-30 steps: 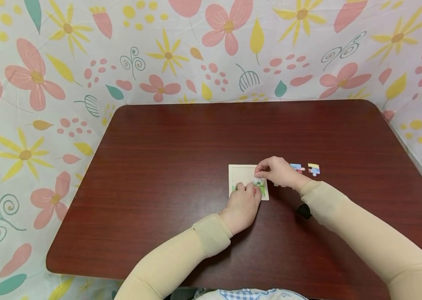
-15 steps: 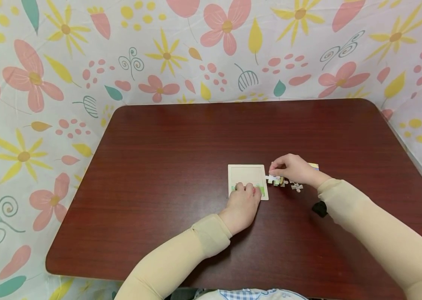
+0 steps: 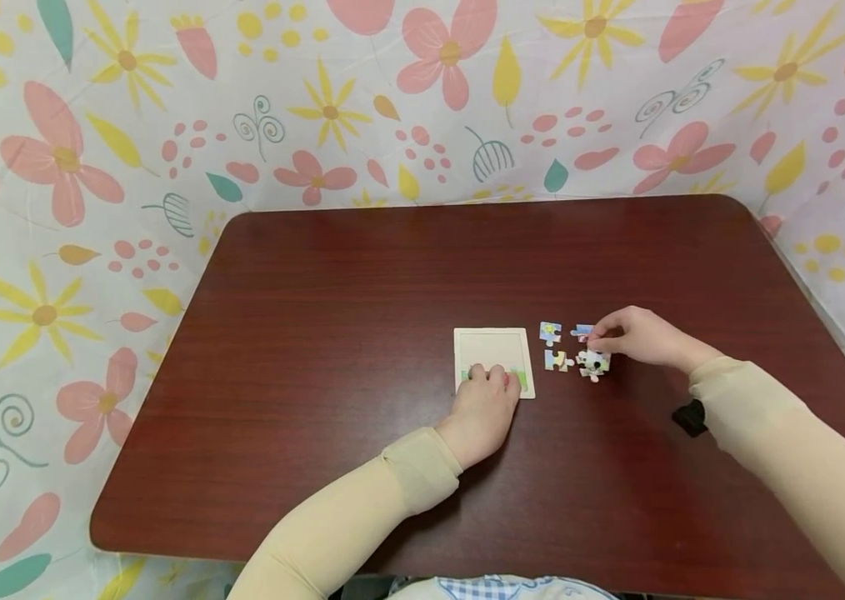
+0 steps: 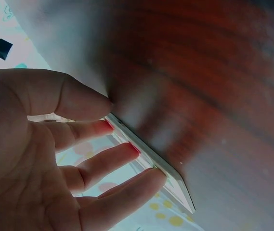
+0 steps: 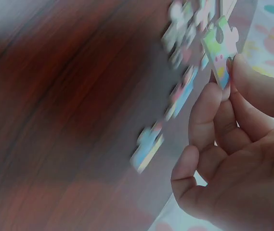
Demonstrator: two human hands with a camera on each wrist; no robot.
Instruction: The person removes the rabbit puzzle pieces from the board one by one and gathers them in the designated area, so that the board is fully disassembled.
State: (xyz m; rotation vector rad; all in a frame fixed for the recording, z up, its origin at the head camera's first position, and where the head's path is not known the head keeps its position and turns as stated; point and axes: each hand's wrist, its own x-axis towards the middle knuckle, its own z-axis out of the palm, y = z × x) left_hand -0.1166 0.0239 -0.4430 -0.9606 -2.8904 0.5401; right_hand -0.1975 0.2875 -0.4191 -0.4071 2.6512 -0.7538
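A small square puzzle board (image 3: 492, 348) with a pale raised rim lies on the table, a strip of green picture showing along its near part. My left hand (image 3: 484, 412) rests on that near part, and in the left wrist view its fairly straight fingers (image 4: 110, 161) press the board. To the right, my right hand (image 3: 642, 335) pinches a jigsaw piece (image 5: 221, 53) between thumb and fingers, above other pieces. Loose jigsaw pieces lie beside the board, among them a blue-and-yellow piece (image 3: 551, 333) and a paler piece (image 3: 557, 361).
The dark red-brown table (image 3: 347, 333) stretches around the board on all sides. A flowered cloth (image 3: 392, 125) hangs behind it and along the left. A black object (image 3: 690, 418) sits at the right cuff.
My right hand has moved from over the board rightward to the loose pieces, carrying a jigsaw piece and uncovering the board's right part. The left hand has stayed in place.
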